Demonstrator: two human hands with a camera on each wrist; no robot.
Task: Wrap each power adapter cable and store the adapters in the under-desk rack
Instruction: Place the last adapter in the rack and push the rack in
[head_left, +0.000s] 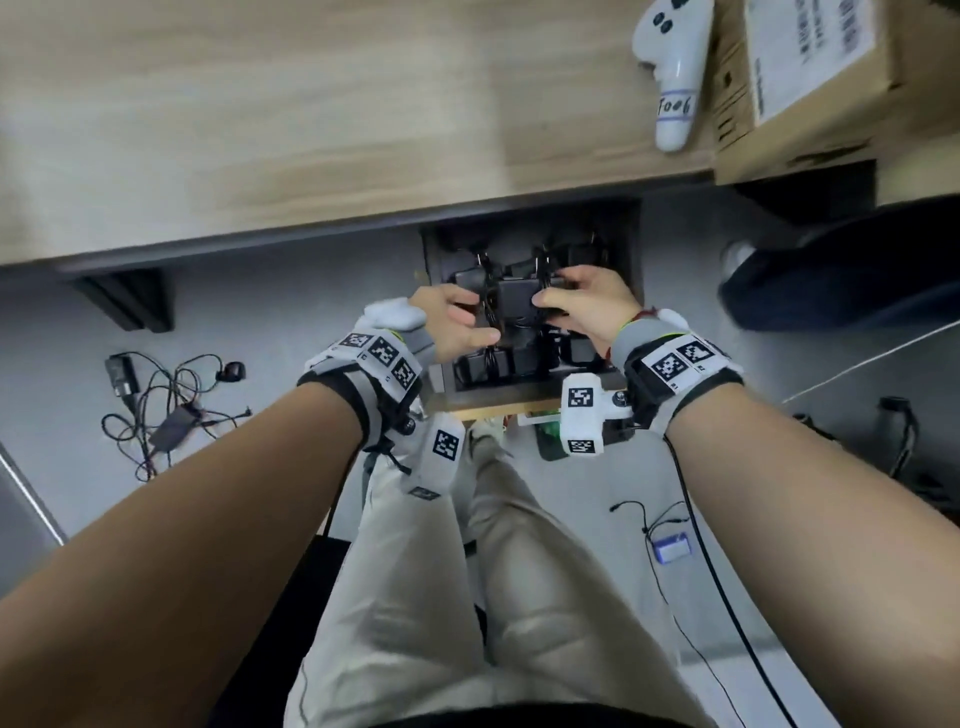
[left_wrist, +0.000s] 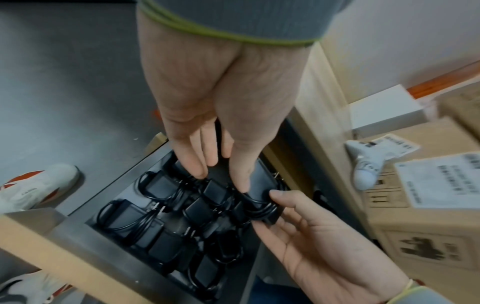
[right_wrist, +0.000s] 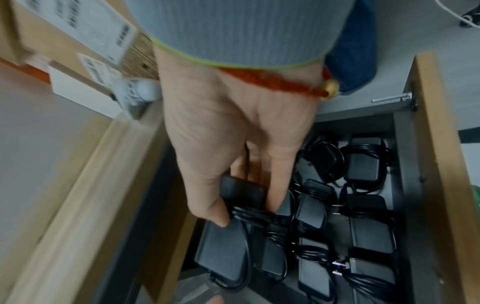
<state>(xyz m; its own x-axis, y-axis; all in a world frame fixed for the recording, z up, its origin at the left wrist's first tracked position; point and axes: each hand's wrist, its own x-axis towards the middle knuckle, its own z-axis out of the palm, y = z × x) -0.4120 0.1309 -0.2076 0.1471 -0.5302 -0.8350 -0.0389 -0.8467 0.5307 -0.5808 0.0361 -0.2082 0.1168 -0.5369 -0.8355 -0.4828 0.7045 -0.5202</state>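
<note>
The under-desk rack (head_left: 631, 249) is a pulled-out drawer holding several black adapters with wrapped cables. Both hands are over it on one black adapter (head_left: 514, 304). My right hand (head_left: 553, 293) grips its right end, where the cable is wound round the body. In the right wrist view the thumb and fingers of the right hand (right_wrist: 245, 209) pinch that adapter (right_wrist: 241, 193) just above the stored ones. My left hand (left_wrist: 221, 179) lays its straight fingers and thumb on the adapter (left_wrist: 259, 183) from the other side. The right hand (left_wrist: 311, 226) meets it from below.
Loose adapters with tangled cables (head_left: 171, 415) lie on the grey floor to the left. A small blue-labelled unit with a cable (head_left: 672, 548) lies on the right. On the wooden desk (head_left: 311, 130) are a white controller (head_left: 672, 67) and a cardboard box (head_left: 810, 78).
</note>
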